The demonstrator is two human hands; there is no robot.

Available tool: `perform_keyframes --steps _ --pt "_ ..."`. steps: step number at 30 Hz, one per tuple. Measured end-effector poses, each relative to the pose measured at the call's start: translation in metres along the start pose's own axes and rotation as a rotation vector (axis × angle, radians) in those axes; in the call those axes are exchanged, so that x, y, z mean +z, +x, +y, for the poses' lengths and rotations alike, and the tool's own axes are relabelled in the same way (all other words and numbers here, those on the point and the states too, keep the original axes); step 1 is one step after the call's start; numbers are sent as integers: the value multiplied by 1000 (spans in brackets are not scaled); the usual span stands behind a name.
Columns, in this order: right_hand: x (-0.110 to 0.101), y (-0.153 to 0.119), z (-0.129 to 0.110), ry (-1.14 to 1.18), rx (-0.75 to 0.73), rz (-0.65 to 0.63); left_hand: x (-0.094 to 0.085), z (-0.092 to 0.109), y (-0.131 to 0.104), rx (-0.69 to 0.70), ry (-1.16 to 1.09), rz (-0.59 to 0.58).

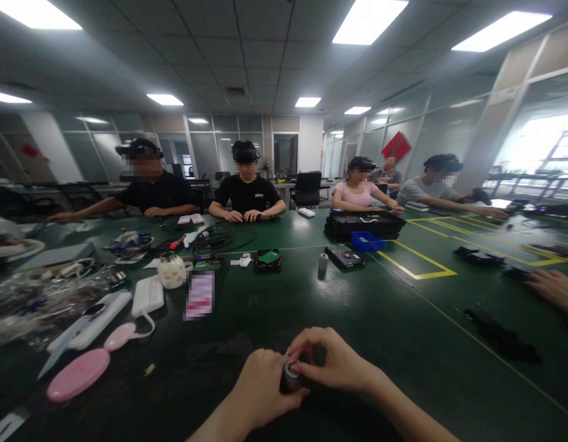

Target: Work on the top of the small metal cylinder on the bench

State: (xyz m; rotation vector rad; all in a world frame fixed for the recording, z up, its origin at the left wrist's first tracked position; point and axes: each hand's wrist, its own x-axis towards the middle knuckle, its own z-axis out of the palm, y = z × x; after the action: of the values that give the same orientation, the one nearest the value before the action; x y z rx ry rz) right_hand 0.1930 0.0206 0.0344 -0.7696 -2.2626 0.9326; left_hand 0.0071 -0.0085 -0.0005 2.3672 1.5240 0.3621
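My left hand is wrapped round a small grey metal cylinder, low over the green table near its front edge. From the right, my right hand has thumb and fingertips closed on the cylinder's top rim. Whether a smaller part is pinched there is too fine to make out. A similar small metal cylinder stands upright farther off on the table. Behind it lie an opened hard drive and, to the left, a device with a green circuit board.
At left are a pink oval case, a white power bank, a patterned mug and plastic bags. A blue bin sits by a black tray. Several co-workers sit around; one's hand reaches in at right.
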Motion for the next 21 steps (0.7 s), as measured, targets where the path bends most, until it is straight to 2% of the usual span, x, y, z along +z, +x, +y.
perform_keyframes --steps 11,21 --pt "10 0 1 21 -28 54 5 -3 1 -13 17 19" --pt "8 0 -1 18 -8 74 7 -4 0 33 -5 21"
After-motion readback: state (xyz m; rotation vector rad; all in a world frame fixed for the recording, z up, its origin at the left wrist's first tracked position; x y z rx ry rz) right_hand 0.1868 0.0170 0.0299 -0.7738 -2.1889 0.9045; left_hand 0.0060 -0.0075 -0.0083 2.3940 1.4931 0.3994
